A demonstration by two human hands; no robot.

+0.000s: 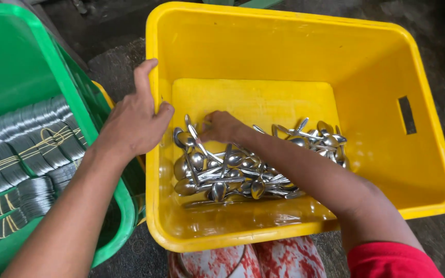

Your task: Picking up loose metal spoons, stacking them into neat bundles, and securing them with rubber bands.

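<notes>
A big yellow plastic crate (372, 67) stands in front of me with a heap of shiny metal spoons (233, 177) on its floor. My left hand (135, 118) grips the crate's left rim, thumb up along the edge. Deep inside the crate, my right hand (221, 127) rests on the far left end of the spoon heap, fingers curled around spoon handles there. Whether it has lifted any spoon off the heap cannot be told. More spoons (320, 139) lie at the right side of the heap.
A green plastic crate (52, 56) stands at the left, packed with bundled rows of flat metal blanks (24, 149) tied with yellow bands. Dark rough floor (114, 56) shows between and behind the crates. Red-and-white patterned cloth (253, 262) lies below the yellow crate.
</notes>
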